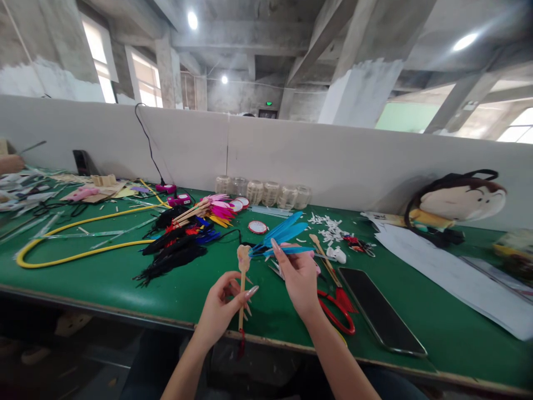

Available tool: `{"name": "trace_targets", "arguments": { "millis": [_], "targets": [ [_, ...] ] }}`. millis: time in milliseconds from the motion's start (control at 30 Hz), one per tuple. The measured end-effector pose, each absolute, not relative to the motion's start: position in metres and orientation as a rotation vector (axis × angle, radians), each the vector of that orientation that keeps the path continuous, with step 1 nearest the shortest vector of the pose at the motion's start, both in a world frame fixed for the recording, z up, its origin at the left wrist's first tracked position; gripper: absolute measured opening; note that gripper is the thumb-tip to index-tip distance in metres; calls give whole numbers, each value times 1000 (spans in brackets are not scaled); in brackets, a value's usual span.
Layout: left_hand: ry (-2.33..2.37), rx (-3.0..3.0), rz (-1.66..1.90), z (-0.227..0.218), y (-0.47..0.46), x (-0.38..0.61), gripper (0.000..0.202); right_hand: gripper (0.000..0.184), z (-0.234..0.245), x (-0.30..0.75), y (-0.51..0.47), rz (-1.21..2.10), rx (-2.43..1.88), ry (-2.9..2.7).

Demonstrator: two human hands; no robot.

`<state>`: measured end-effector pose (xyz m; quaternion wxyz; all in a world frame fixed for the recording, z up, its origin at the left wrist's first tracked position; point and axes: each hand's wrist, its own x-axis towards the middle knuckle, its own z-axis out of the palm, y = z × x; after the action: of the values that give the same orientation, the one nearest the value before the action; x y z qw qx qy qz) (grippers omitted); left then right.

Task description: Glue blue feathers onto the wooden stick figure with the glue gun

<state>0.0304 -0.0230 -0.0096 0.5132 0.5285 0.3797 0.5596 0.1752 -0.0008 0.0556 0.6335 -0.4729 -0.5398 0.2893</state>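
My left hand (220, 308) grips a thin wooden stick (242, 294) upright, with its broad, pale carved top above my fingers and a dark red tip below. My right hand (298, 278) pinches the quill ends of several bright blue feathers (281, 235), whose vanes fan up and to the left, just beside the stick's top. Under my right wrist lie red-handled scissors (336, 312). A black smartphone (381, 311) lies to the right of them. Bunches of black feathers (170, 258) and pink-tipped feathers (220, 206) lie to the left on the green-topped workbench (125, 294).
A yellow hose (83, 251) curves across the bench's left side. Glass jars (262, 193) line the white partition (291, 150), with white feather scraps (327, 228) in front. White paper sheets (449, 272) and a plush doll (458, 203) sit at right. Another person's forearm (10, 164) shows far left.
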Motion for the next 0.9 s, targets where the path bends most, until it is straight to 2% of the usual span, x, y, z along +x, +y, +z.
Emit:
{"name": "trace_targets", "arguments": {
  "millis": [267,633,900],
  "targets": [
    [924,1287,1329,-9,-23,30,30,25,61,178,-2,569,-1111,-1322],
    [938,1310,1320,-8,-23,30,30,28,56,177,0,410,-1133,-1376],
    [917,1302,1318,-10,-23,30,29,29,67,179,-5,537,-1134,-1668]
  ]
}}
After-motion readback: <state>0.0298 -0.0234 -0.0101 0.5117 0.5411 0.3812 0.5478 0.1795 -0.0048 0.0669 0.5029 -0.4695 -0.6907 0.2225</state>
